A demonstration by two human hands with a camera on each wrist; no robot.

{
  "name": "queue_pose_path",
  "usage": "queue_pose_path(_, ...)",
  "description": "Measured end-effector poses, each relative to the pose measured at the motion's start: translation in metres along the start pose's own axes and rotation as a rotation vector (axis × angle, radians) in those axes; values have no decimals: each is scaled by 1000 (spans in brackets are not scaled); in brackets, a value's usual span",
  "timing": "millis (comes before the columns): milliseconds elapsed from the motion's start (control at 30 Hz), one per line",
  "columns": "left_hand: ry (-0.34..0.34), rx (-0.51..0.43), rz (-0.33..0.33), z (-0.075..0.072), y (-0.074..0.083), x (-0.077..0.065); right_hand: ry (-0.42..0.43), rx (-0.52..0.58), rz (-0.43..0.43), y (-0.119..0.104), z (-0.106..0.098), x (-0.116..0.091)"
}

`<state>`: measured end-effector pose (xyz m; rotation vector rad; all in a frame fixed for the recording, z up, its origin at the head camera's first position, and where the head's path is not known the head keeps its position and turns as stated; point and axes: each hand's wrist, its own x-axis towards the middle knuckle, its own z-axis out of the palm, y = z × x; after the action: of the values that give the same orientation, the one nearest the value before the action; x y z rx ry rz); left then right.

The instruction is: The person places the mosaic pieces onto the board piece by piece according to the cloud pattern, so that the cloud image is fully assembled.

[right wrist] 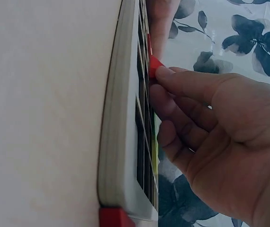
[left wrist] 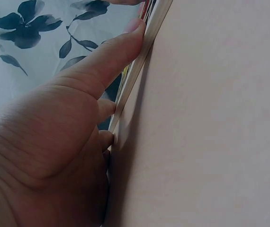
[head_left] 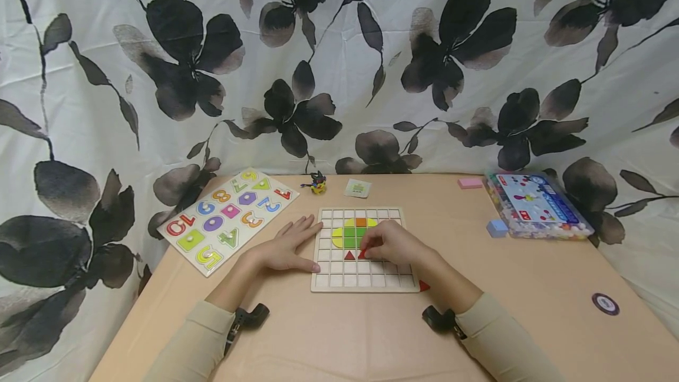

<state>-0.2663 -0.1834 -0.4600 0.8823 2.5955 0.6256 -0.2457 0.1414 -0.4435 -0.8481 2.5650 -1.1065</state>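
A white grid board (head_left: 339,282) lies on the table, with yellow, green and orange pieces (head_left: 350,232) forming a rounded figure in its cells. Below that figure sits a red triangle (head_left: 349,256). My right hand (head_left: 395,243) pinches another red triangular piece (right wrist: 155,66) between thumb and finger, right at the grid, beside the first triangle. The left hand (head_left: 289,246) rests along the board's left edge with fingers spread, its thumb (left wrist: 121,52) against the side. One more red triangle (head_left: 424,286) lies by the lower right corner.
A number-and-shape puzzle board (head_left: 228,223) lies at left. Behind the grid are a small yellow-and-black figure (head_left: 317,183) and a card (head_left: 358,188). Right: a plastic box (head_left: 541,205), blue block (head_left: 497,229), pink block (head_left: 470,183), round disc (head_left: 606,304). A floral curtain (head_left: 350,46) hangs behind.
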Motion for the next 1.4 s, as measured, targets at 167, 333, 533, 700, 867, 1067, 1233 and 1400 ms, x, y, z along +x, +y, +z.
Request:
queue_pose_path(167, 2, -3, 0, 0, 0, 0, -2, -21, -1, -1, 0, -1)
queue_pose_path(333, 2, -1, 2, 0, -1, 0, 1, -42, -7, -1, 1, -2)
queue_pose_path(533, -1, -2, 3, 2, -2, 0, -12, -91, -5, 0, 3, -2)
queue_pose_path(700, -2, 10, 6, 2, -2, 1, -26, -117, -5, 0, 3, -3)
queue_pose_path(867, -2, 9, 3, 1, -2, 0, -29, -139, 10, -3, 2, -4)
queue_pose_path(1067, 0, 10, 3, 0, -2, 0, -36, -161, 4, -5, 1, -4)
queue_pose_path(1233, 4, 13, 3, 0, -2, 0, -33, -156, 9, -6, 0, -3)
queue_pose_path(1400, 2, 6, 6, 0, -2, 0, -22, -139, 35, -7, -3, -6)
